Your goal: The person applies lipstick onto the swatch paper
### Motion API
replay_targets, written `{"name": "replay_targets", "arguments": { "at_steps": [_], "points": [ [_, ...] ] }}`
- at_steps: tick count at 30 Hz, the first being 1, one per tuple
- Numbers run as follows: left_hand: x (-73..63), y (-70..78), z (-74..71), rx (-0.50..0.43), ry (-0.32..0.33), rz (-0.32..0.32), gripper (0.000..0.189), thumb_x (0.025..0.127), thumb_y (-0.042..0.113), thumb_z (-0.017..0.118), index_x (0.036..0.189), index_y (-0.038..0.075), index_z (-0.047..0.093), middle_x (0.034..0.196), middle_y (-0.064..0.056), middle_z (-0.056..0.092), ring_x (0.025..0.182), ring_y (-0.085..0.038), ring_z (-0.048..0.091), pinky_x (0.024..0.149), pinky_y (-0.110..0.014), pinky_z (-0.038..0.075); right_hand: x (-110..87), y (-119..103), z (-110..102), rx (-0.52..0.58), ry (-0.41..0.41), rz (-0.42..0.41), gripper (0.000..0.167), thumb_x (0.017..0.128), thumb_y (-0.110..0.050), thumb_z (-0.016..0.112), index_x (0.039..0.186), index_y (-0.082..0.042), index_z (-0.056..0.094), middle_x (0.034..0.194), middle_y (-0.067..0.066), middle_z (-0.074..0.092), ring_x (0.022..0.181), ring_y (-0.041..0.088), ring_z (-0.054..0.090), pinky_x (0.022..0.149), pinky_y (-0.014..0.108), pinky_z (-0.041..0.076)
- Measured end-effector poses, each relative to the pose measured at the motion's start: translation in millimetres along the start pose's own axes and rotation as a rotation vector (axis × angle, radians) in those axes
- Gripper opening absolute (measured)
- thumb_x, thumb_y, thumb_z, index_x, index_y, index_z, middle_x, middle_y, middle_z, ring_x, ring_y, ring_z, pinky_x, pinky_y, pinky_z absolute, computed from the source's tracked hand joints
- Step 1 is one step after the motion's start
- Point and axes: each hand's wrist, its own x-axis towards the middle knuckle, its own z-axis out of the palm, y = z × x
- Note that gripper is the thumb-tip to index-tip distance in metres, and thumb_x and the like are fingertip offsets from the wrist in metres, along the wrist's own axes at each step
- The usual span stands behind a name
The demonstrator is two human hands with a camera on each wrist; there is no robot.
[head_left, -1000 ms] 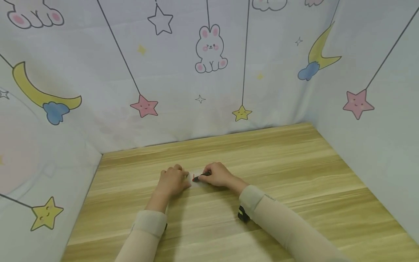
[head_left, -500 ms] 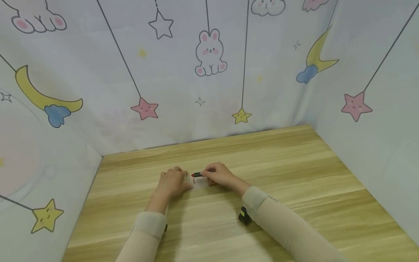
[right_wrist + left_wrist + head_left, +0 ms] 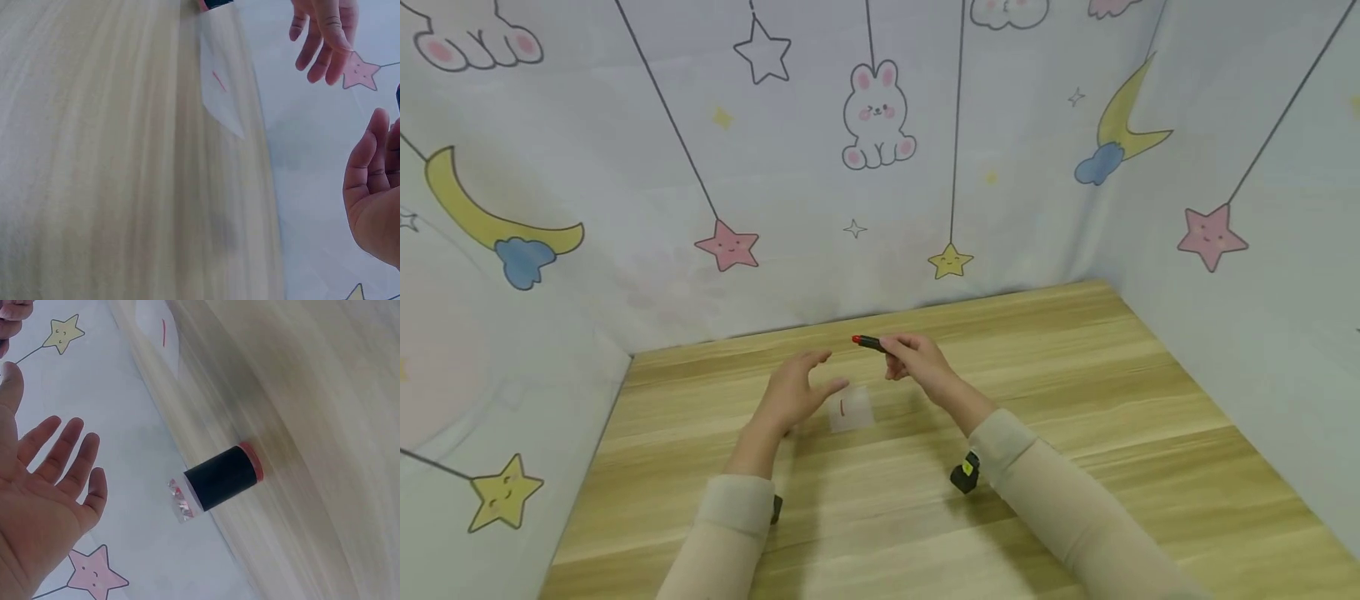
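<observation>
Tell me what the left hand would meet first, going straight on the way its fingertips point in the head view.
Probably the red-tipped marker or the right hand holding it, facing the left hand; depth is unclear, so it might pass above or below.

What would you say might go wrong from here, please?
Neither hand holds the white square paper, so it might slide if drawn on. The black, red-tipped marker in the right hand is near the left hand and could mark it. The upright black cylinder with a red base might topple if bumped.
</observation>
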Motion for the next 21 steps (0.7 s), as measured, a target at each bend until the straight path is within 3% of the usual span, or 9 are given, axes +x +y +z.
{"name": "replay_targets", "arguments": {
  "at_steps": [3,8,11,16,21],
  "points": [
    [2.3,5.3,-1.3,-0.098,0.025,0.013,0.06,0.096,0.038,0.071,0.141,0.003,0.056,0.137,-0.016,0.06,0.129,-0.036,0.054,0.106,-0.055,0.043,-0.7,-8,-1,0.049,0.02,-0.021,0.029,0.106,-0.025,0.056,0.105,0.002,0.065,0.071,0.001,0.06,0.062,0.013,0.063,0.068,0.03,0.056],
    [9.8,27.5,-4.6,-0.439,0.083,0.014,0.047,0.1,0.032,0.067,0.139,0.008,0.059,0.133,-0.009,0.064,0.122,-0.025,0.059,0.103,-0.047,0.046,-3.9,-27,5,0.232,0.021,-0.044,0.028,0.106,-0.025,0.054,0.088,-0.005,0.062,0.07,0.0,0.058,0.059,0.012,0.061,0.065,0.026,0.054],
    [15.1,47.2,-7.9,-0.614,0.121,0.028,0.045,0.1,0.03,0.067,0.138,0.007,0.06,0.131,-0.009,0.065,0.121,-0.023,0.059,0.103,-0.043,0.047,-8.2,-40,13,0.347,-0.005,-0.072,0.027,0.107,-0.023,0.051,0.087,-0.007,0.061,0.069,-0.001,0.057,0.057,0.011,0.06,0.063,0.025,0.053],
    [19.4,74.3,-11.3,-0.76,0.166,0.059,0.039,0.099,0.022,0.068,0.134,0.005,0.063,0.124,-0.013,0.068,0.115,-0.025,0.062,0.097,-0.036,0.051,-15.3,-54,23,0.455,-0.07,-0.104,0.027,0.107,-0.019,0.048,0.087,-0.011,0.065,0.069,-0.001,0.056,0.055,0.01,0.059,0.06,0.024,0.052],
    [19.6,85.2,-10.6,-0.869,0.207,0.106,0.035,0.098,0.019,0.068,0.128,0.001,0.066,0.113,-0.004,0.071,0.108,-0.022,0.065,0.097,-0.031,0.05,-18.6,-58,27,0.456,-0.12,-0.125,0.03,0.107,-0.021,0.048,0.085,-0.015,0.067,0.073,0.0,0.055,0.056,0.01,0.059,0.061,0.023,0.053]
  ]
}}
